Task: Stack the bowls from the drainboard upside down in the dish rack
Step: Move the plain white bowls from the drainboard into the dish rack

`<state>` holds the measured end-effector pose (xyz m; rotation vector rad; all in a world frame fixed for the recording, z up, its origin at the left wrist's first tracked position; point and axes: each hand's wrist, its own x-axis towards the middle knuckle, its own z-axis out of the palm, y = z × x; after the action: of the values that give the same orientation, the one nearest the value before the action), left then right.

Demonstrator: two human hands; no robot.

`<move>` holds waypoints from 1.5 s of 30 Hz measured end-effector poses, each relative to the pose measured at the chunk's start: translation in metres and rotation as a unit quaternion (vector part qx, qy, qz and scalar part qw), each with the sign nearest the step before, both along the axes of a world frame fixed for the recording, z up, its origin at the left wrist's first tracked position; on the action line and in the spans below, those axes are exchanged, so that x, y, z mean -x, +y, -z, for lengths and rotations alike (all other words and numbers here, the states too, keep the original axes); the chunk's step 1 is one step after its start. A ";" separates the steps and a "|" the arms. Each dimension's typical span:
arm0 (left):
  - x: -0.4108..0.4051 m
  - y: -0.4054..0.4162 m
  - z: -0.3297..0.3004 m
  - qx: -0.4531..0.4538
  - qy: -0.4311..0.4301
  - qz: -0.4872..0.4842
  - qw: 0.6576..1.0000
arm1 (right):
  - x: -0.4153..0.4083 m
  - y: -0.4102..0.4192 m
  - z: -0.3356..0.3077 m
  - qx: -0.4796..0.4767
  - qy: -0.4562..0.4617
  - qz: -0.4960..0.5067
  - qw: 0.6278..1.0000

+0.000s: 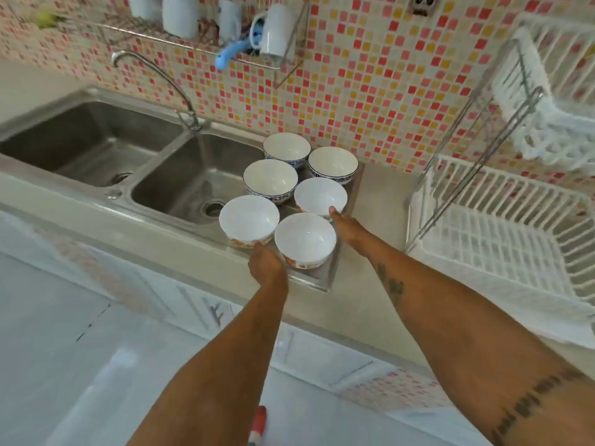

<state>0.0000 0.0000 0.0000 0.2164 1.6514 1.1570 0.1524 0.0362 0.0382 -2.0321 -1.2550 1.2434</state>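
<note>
Several white bowls stand upright in two rows on the steel drainboard (322, 280) right of the sink. My left hand (266, 263) grips the lower wall of the front-left bowl (248, 219), which rests on the drainboard. My right hand (347, 226) holds the middle-right bowl (320, 195), thumb on its near rim and fingers hidden below. Between my hands sits the front-right bowl (305, 237). Three blue-patterned bowls (270, 178) stand further back. The white dish rack (502, 239) at the right holds nothing in its lower tier.
A double steel sink (180, 188) with a curved tap (154, 72) lies left of the bowls. A wall shelf above holds white mugs (273, 30) and a blue handle. The rack's upper tier (547, 98) tilts over its lower basket. A bare counter strip separates drainboard and rack.
</note>
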 end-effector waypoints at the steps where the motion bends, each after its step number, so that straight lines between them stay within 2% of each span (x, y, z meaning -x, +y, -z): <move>1: -0.003 0.005 0.000 -0.015 -0.019 -0.014 1.000 | 0.004 0.003 0.003 -0.003 0.015 0.007 1.000; 4: -0.010 0.014 0.003 -0.053 -0.116 -0.012 0.992 | 0.011 0.006 0.019 -0.009 0.055 0.027 0.998; 6: -0.014 0.020 0.006 -0.064 -0.143 0.003 0.988 | 0.016 0.006 0.024 -0.028 0.067 0.041 0.997; 9: -0.017 0.028 0.014 -0.080 -0.171 0.020 0.982 | 0.022 0.007 0.032 -0.049 0.078 0.055 0.994; 14: -0.024 0.030 0.026 -0.092 -0.209 0.044 0.972 | 0.024 0.010 0.044 -0.023 0.096 0.114 0.989; 19: -0.032 0.033 0.017 -0.051 -0.249 0.012 0.967 | 0.027 0.010 0.030 -0.026 0.092 0.172 0.980; 23: -0.044 0.036 -0.018 -0.083 -0.275 -0.034 0.957 | 0.032 0.017 -0.015 -0.098 0.047 0.205 0.973; 28: -0.050 0.070 -0.101 -0.149 -0.278 -0.073 0.946 | 0.033 0.031 -0.121 -0.291 0.006 0.165 0.942; 32: -0.060 0.086 -0.196 -0.220 -0.346 0.046 0.911 | 0.008 0.033 -0.205 -0.426 -0.046 0.155 0.890; 37: -0.089 0.066 -0.287 -0.265 -0.419 0.330 0.803 | -0.044 -0.010 -0.281 -0.523 -0.084 0.201 0.824; 39: -0.112 0.051 -0.314 -0.275 -0.414 0.407 0.766 | -0.073 -0.031 -0.300 -0.542 -0.099 0.232 0.802; 45: -0.201 0.022 -0.365 -0.261 -0.310 0.546 0.733 | -0.178 -0.088 -0.328 -0.558 -0.070 0.307 0.768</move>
<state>0.2012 0.0217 0.3653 0.9113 0.3521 0.5814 0.3304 -0.0520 0.3662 -1.3695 -0.8732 -0.0609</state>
